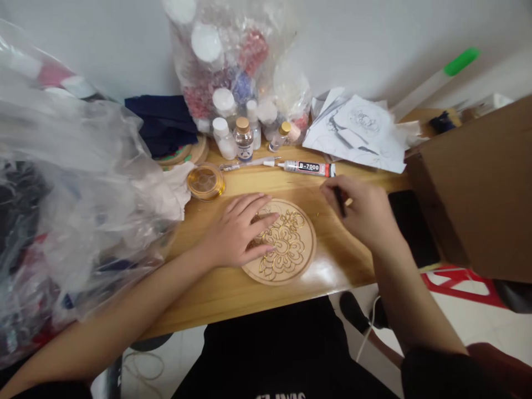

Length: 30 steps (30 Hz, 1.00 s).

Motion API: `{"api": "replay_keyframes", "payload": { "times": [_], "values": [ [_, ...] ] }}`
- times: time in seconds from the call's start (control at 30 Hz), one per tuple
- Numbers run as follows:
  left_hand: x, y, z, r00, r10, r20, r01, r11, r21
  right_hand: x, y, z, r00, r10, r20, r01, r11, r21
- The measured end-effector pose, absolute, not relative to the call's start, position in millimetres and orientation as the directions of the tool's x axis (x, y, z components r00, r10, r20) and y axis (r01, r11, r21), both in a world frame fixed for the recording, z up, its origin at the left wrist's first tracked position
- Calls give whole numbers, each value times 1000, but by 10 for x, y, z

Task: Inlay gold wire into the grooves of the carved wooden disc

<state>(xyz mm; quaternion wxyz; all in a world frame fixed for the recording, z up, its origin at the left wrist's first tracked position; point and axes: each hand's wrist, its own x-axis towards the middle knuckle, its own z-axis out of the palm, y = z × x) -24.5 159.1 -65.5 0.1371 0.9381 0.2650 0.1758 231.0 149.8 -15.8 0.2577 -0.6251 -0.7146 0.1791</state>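
A round wooden disc [307,244] lies on the table, carrying a flower pattern outlined in gold wire. My left hand [241,230] rests over its left side, fingers spread flat and holding nothing. To the right of the disc, my right hand [363,208] is closed around a thin dark tool [339,200]; its tip and exact kind are hidden by the fingers. Just beyond that hand is a B-7000 glue tube [308,168], lying with its nozzle to the left. A spool of gold wire [206,182] sits behind my left hand.
Small bottles [244,138] stand at the back before a clear bag of jars [245,55]. Drawn paper sheets [357,130] lie back right. A black phone [411,227] and cardboard box [477,188] border the right side. Plastic bags [95,183] crowd the left. A pen [249,163] lies near the glue.
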Motion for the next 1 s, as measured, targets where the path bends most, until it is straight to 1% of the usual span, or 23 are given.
{"api": "replay_keyframes", "payload": {
  "times": [0.03,0.07,0.17,0.23,0.33,0.47,0.53,0.63,0.73,0.83,0.93,1.0],
  "values": [
    [-247,1590,-657,798,545,258,447,-822,353,2293,1478,-169,-114,988,105,875,150,-461],
    [-249,1588,-659,798,545,256,447,-821,355,2269,1470,-187,-121,991,65,920,136,-368],
    [-258,1586,-665,795,552,250,451,-814,366,2174,1513,-250,-125,992,8,971,124,-205],
    [-264,1589,-666,786,561,260,446,-806,390,2115,1572,-272,-143,990,-1,981,141,-130],
    [-266,1597,-662,740,596,312,433,-777,458,2050,1649,-254,-176,984,-21,983,175,-52],
    [-257,1610,-672,578,715,393,494,-690,529,1976,1707,-188,-231,970,-79,972,233,23],
    [-255,1617,-688,513,750,418,514,-659,549,1946,1726,-165,-237,966,-106,968,244,57],
    [-257,1626,-713,481,766,426,522,-640,564,1931,1737,-138,-230,962,-145,967,243,80],
    [-259,1626,-721,473,771,427,531,-636,560,1937,1709,-85,-252,955,-155,963,263,53],
    [-258,1617,-714,478,764,434,542,-645,539,1898,1642,-2,-356,922,-153,934,357,-21],
    [-254,1606,-700,499,741,449,543,-671,505,1799,1580,55,-503,849,-161,864,489,-119],
    [-251,1600,-692,507,731,457,543,-682,490,1731,1564,61,-561,814,-154,826,535,-177]
  ]
}}
